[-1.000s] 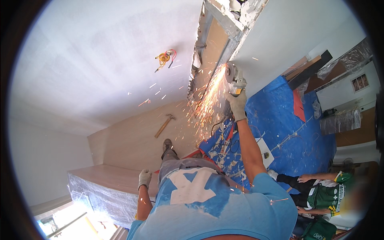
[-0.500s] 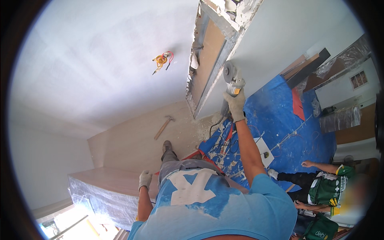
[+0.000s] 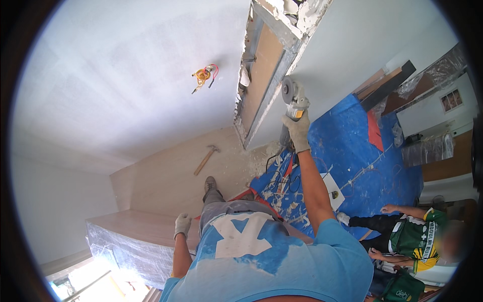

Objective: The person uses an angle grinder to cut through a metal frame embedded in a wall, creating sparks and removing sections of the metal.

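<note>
1. So we've got our right hand, in a pale work glove, wrapped around an angle grinder, arm stretched well out in front of us.
2. The grinder's up by the wall, its disc just beside the ragged edge of a cut-out opening. From this angle we can't tell if disc and wall are touching.
3. Our left hand, gloved too, hangs near a plastic-wrapped unit with a brown top. Fingers look kinda curled, but we can't tell if it's properly closed or not.
4. Inside the opening we can see a metal frame and a tan panel.
5. On the beige floor we've got a claw hammer lying near our shoe. Yellow and red wires poke out left of the opening.
6. To our right there's a blue sheet with pale debris scattered over part of it, plus a white board.
7. Further right, we spot a co-worker in a green, white and yellow top.
</note>
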A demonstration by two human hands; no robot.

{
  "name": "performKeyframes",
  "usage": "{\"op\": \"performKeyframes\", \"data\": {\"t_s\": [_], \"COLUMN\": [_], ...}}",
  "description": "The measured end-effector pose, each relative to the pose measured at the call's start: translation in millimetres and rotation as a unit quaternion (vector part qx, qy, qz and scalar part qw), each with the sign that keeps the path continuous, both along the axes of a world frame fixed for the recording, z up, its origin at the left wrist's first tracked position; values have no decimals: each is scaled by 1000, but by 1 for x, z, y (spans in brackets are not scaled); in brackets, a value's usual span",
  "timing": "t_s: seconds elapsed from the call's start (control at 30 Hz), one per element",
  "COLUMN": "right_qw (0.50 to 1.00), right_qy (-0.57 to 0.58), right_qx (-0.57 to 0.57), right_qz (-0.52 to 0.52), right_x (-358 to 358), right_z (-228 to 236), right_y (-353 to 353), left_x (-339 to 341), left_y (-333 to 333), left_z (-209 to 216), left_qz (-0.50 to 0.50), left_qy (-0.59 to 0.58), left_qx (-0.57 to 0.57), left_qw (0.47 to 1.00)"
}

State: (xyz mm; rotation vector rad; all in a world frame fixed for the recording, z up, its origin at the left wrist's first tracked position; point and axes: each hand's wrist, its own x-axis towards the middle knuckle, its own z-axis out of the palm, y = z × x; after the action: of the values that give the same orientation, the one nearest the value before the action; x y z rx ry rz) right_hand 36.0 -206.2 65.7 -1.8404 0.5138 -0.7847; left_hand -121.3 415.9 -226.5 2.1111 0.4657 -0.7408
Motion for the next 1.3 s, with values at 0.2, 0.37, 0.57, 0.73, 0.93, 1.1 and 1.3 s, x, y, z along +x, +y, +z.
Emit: {"op": "performKeyframes", "data": {"t_s": [0.2,0.37,0.57,0.73,0.93,1.1,1.3], "right_qw": [1000,1000,999,1000,999,1000,1000], "right_qy": [-3,-12,3,5,-20,-5,14], "right_qx": [14,25,33,11,29,12,13], "right_qz": [1,8,7,17,32,17,10], "right_x": [-2,0,1,-2,1,-1,-1], "right_z": [3,5,5,7,12,15,16], "right_y": [2,2,1,0,1,1,0], "left_x": [0,7,13,14,18,15,16], "left_y": [2,-1,-8,-7,-7,-10,-9], "left_z": [-13,-2,14,10,11,15,9], "left_qz": [-11,-10,-5,-34,-39,-29,-35], "left_qy": [-34,-6,4,-10,-15,-11,-9], "left_qx": [-9,31,46,26,23,21,18], "left_qw": [999,999,999,999,999,999,999]}}
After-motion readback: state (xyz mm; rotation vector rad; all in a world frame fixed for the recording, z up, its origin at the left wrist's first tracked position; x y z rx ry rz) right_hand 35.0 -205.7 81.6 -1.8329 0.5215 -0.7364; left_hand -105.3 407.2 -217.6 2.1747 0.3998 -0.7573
